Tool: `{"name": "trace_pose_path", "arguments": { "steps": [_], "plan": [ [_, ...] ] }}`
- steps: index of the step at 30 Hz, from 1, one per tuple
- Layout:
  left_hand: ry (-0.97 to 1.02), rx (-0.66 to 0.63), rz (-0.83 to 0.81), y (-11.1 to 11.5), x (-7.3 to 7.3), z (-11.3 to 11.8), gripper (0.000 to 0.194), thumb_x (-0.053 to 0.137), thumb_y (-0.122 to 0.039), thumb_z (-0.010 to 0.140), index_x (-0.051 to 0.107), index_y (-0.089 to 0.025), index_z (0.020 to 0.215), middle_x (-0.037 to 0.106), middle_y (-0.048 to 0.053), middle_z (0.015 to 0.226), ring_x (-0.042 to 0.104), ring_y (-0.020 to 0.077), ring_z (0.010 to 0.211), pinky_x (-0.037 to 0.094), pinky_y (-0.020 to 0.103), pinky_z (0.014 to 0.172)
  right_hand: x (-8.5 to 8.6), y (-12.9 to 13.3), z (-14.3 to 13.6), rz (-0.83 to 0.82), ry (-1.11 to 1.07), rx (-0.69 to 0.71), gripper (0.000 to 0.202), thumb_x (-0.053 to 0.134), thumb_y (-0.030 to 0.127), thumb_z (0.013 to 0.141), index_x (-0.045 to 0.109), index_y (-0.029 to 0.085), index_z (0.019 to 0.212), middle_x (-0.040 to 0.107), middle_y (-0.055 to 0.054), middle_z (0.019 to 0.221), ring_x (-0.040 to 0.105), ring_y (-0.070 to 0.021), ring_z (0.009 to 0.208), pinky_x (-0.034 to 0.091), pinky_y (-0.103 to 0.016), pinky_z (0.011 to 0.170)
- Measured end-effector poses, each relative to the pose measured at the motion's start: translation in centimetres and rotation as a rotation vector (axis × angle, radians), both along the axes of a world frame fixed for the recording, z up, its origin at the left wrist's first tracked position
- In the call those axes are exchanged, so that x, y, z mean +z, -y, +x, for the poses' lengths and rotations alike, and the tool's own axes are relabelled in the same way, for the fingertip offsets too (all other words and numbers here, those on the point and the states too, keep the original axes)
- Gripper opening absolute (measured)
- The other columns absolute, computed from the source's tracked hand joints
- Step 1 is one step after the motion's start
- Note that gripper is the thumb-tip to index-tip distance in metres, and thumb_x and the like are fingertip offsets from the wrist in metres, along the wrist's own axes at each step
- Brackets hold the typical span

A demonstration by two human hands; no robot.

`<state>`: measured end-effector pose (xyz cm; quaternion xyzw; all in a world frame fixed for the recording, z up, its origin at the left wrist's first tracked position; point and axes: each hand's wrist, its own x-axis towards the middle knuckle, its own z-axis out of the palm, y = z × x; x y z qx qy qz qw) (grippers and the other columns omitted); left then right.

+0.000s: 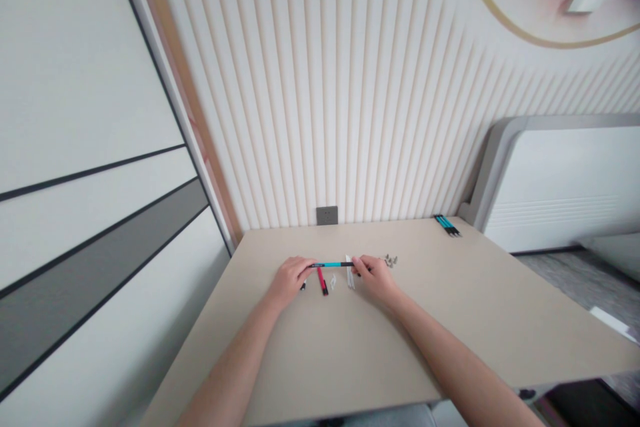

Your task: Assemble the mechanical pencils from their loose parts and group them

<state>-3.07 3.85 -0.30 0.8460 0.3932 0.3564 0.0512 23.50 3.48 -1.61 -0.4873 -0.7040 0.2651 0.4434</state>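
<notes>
A slim blue-and-black pen is held level above the table, one end in each hand. The fingers of my left hand pinch its left end, and those of my right hand close on its black right end. Just below the pen lies a red-and-black pen part. Beside that are small white pieces and several thin white sticks, close to my right hand. A small dark piece shows by my left fingers. Small metallic pieces lie beyond my right hand.
Several blue-and-black pens lie together at the table's back right. The beige table meets a ribbed wall with a dark socket. A white cabinet stands at left, a grey-and-white headboard at right.
</notes>
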Motion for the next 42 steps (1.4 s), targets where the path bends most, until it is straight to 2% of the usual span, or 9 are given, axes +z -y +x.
{"name": "trace_pose_path", "arguments": {
  "steps": [2, 7, 16, 23, 27, 29, 31, 36, 42],
  "plan": [
    [0.000, 0.003, -0.002, 0.0, 0.0, 0.0, 0.022, 0.048, -0.032, 0.096, 0.065, -0.023, 0.105, 0.070, 0.005, 0.092, 0.064, 0.0187, 0.088, 0.049, 0.033, 0.083, 0.1, 0.0, 0.0, -0.003, -0.024, -0.011, 0.042, 0.043, 0.045, 0.093, 0.069, 0.020, 0.072, 0.062, -0.003, 0.063, 0.051, -0.0150, 0.057, 0.035, -0.027, 0.057],
    [0.021, 0.019, 0.019, -0.1, 0.0, 0.0, 0.020, 0.049, -0.029, 0.095, 0.066, -0.022, 0.104, 0.070, 0.005, 0.092, 0.064, 0.0187, 0.086, 0.049, 0.033, 0.081, 0.5, 0.2, 0.2, 0.089, -0.088, 0.042, 0.029, 0.056, 0.039, 0.087, 0.066, 0.021, 0.107, 0.068, -0.004, 0.086, 0.058, -0.0177, 0.075, 0.043, -0.029, 0.071],
    [-0.006, 0.032, 0.035, 0.1, 0.0, 0.1, 0.015, 0.053, -0.025, 0.093, 0.065, -0.021, 0.100, 0.070, 0.004, 0.090, 0.064, 0.0182, 0.086, 0.050, 0.032, 0.080, 0.1, 0.0, 0.2, 0.045, -0.007, 0.028, 0.027, 0.053, 0.039, 0.088, 0.069, 0.019, 0.097, 0.070, -0.004, 0.084, 0.059, -0.0176, 0.074, 0.044, -0.027, 0.068],
    [-0.021, 0.000, 0.096, 0.0, 0.0, -0.1, 0.020, 0.050, -0.030, 0.095, 0.065, -0.020, 0.103, 0.070, 0.005, 0.090, 0.063, 0.0183, 0.085, 0.049, 0.032, 0.080, 0.5, 0.4, 0.3, 0.044, 0.058, 0.021, 0.027, 0.052, 0.038, 0.088, 0.070, 0.019, 0.090, 0.070, -0.004, 0.077, 0.061, -0.0177, 0.072, 0.044, -0.028, 0.069],
    [-0.005, 0.010, 0.087, -0.2, -0.2, -0.1, 0.021, 0.049, -0.032, 0.096, 0.065, -0.020, 0.103, 0.070, 0.005, 0.091, 0.064, 0.0185, 0.086, 0.049, 0.033, 0.081, 0.7, 0.2, 0.3, 0.104, 0.125, 0.029, 0.029, 0.049, 0.039, 0.091, 0.070, 0.019, 0.094, 0.071, -0.006, 0.087, 0.062, -0.0184, 0.080, 0.045, -0.029, 0.075],
    [0.009, 0.016, 0.080, -0.2, -0.2, -0.1, 0.020, 0.049, -0.031, 0.096, 0.065, -0.021, 0.103, 0.070, 0.005, 0.093, 0.064, 0.0185, 0.087, 0.050, 0.033, 0.082, 0.8, -0.3, 0.9, 0.167, 0.171, -0.029, 0.031, 0.045, 0.038, 0.093, 0.069, 0.019, 0.102, 0.070, -0.007, 0.096, 0.062, -0.0193, 0.087, 0.044, -0.030, 0.082],
    [0.024, 0.026, 0.075, -0.3, -0.2, -0.1, 0.020, 0.050, -0.030, 0.095, 0.065, -0.022, 0.104, 0.070, 0.005, 0.095, 0.064, 0.0184, 0.088, 0.050, 0.033, 0.082, 1.0, -0.9, 2.1, 0.195, 0.235, -0.167, 0.032, 0.042, 0.035, 0.094, 0.068, 0.019, 0.106, 0.070, -0.008, 0.100, 0.060, -0.0202, 0.093, 0.042, -0.031, 0.087],
    [0.033, 0.045, 0.054, -0.1, 0.0, -0.1, 0.020, 0.049, -0.030, 0.095, 0.064, -0.021, 0.103, 0.070, 0.005, 0.093, 0.064, 0.0186, 0.087, 0.051, 0.032, 0.080, 0.7, -2.0, 5.7, 0.051, 0.522, -0.531, 0.030, 0.045, 0.030, 0.091, 0.070, 0.018, 0.104, 0.067, -0.011, 0.109, 0.056, -0.0256, 0.105, 0.036, -0.037, 0.090],
    [0.030, 0.034, 0.050, -0.1, 0.0, -0.1, 0.020, 0.048, -0.029, 0.095, 0.064, -0.021, 0.104, 0.070, 0.005, 0.095, 0.064, 0.0187, 0.088, 0.050, 0.033, 0.081, 0.1, -2.2, 6.5, -0.088, 0.688, -0.603, 0.031, 0.046, 0.032, 0.090, 0.073, 0.019, 0.099, 0.067, -0.013, 0.109, 0.054, -0.0275, 0.106, 0.033, -0.038, 0.086]
  ]
}}
